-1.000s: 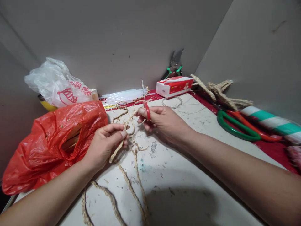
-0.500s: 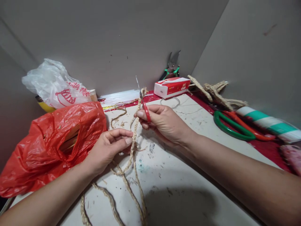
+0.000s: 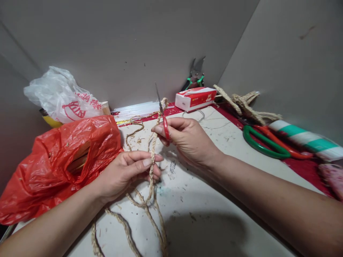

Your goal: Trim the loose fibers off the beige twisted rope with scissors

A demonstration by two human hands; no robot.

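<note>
A braided straw rope runs upright between my hands, its knotted end at the top and its lower part looping down onto the table. My left hand pinches the rope at mid-length, thumb in front and the other fingers behind it. In my right hand is a small pair of scissors with red handles, blades pointing up beside the rope's top end. The right thumb and fingertips also lie against the rope. More rope strands trail over the near part of the table.
To the left are a red plastic bag and a white plastic bag. At the back stand a red-and-white box and pruning shears. Large scissors, a striped roll and straw bundles lie right. Scraps dot the table.
My left fingers have slid slightly lower on the rope and now reach further past it to the right. The right hand and scissors have shifted slightly left.
</note>
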